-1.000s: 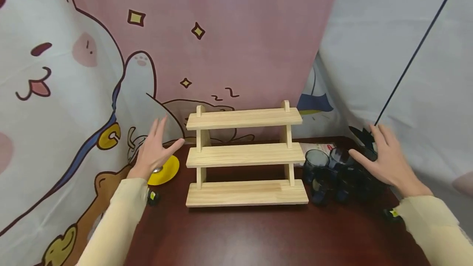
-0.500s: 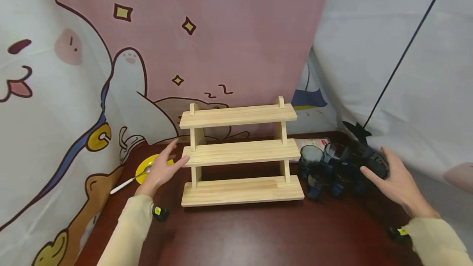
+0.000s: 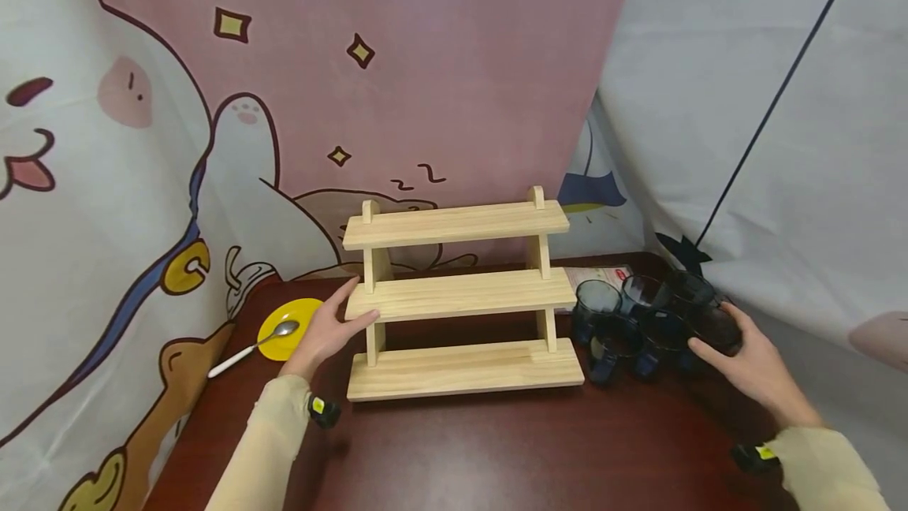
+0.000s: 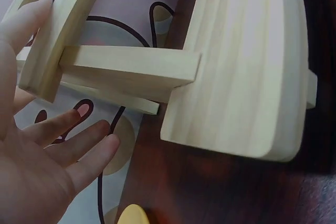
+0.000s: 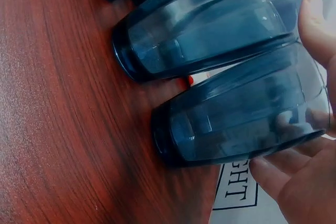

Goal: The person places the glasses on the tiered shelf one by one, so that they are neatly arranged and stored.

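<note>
A three-tier wooden display shelf (image 3: pixel 461 296) stands upright on the dark red-brown table. My left hand (image 3: pixel 329 341) is at the left end of its middle board. The thumb touches the board's edge in the left wrist view, while the other fingers are spread loosely beside it. At the right, several translucent dark-blue drinking glasses (image 3: pixel 615 333) stand close together. My right hand (image 3: pixel 759 373) holds the rightmost drinking glass (image 5: pixel 236 119) near its rim, thumb on one side and fingers on the other. That glass is upright, its base on the table.
A yellow plate (image 3: pixel 284 349) with a white-handled spoon (image 3: pixel 244 353) across it lies left of the shelf. Behind the glasses lies a printed packet (image 3: pixel 599 276). Patterned cloth (image 3: pixel 461 77) hangs behind the table and along both sides.
My left hand has come down and right from above the plate to the middle board. My right hand has lowered onto the rightmost glass and taken hold of it. The view has shifted slightly.
</note>
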Tool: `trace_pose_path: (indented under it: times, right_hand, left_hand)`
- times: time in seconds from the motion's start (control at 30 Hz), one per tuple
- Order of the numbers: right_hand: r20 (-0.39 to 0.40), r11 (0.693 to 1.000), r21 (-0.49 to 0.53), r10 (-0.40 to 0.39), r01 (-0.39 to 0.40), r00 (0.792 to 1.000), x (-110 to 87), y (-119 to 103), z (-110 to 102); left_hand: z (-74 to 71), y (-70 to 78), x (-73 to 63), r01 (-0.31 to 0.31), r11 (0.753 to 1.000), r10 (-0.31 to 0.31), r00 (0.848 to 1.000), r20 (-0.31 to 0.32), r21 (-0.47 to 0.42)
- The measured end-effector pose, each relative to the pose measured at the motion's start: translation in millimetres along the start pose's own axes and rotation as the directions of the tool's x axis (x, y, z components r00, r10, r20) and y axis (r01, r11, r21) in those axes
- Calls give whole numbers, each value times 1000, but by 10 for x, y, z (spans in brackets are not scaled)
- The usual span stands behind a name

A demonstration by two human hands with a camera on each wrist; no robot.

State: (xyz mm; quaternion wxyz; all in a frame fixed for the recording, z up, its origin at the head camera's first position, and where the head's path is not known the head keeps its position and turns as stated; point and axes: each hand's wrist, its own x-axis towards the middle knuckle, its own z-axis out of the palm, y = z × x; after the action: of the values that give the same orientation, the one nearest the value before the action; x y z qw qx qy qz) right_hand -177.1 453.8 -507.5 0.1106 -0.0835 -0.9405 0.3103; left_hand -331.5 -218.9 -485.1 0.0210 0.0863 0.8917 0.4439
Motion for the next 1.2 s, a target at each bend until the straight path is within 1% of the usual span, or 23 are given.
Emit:
trace_pose_path:
  times: [0.07, 0.23, 0.33, 0.5, 0.6, 0.73, 0.83, 0.9, 0.97, 1.07, 1.2]
  right_hand:
    - [-10, 1000, 14, -14, 14, 1000, -3, 40, -4]
    - [-17, 991, 124, -41, 43, 999, -7, 131, 0]
    - [-14, 981, 188, -35, 37, 999, -13, 168, 20]
    - [-38, 966, 260, -6, 16, 999, -36, 201, 68]
    - [-66, 946, 325, 18, 4, 998, -49, 217, 101]
    - [-87, 906, 424, 39, 1, 995, -48, 227, 137]
    - [-95, 869, 495, 35, 17, 995, -28, 230, 150]
    - [-105, 856, 517, 36, 24, 994, -13, 226, 154]
    - [-114, 859, 511, 42, 23, 993, -8, 211, 158]
    - [-121, 885, 466, 69, -4, 990, -22, 181, 164]
    - [-124, 902, 428, 110, -47, 986, -52, 154, 162]
  left_hand:
    - [14, -9, -5, 3, 1000, -3, 1000, -3, -23]
    - [67, -57, -3, -10, 997, 8, 1000, -24, -81]
    - [114, -88, 3, -19, 990, 14, 999, -41, -137]
    - [177, -117, 8, -19, 969, 7, 999, -51, -245]
    - [194, -123, 15, -15, 957, -1, 999, -53, -289]
    - [211, -113, 21, -3, 940, -14, 999, -48, -341]
    - [224, -115, 31, 6, 928, -24, 999, -45, -372]
    - [234, -119, 33, 11, 919, -31, 999, -45, -393]
    - [244, -131, 37, 14, 912, -36, 998, -44, -410]
    - [258, -131, 22, 12, 899, -35, 998, -45, -439]
    - [266, -133, 7, 1, 893, -29, 998, -55, -450]
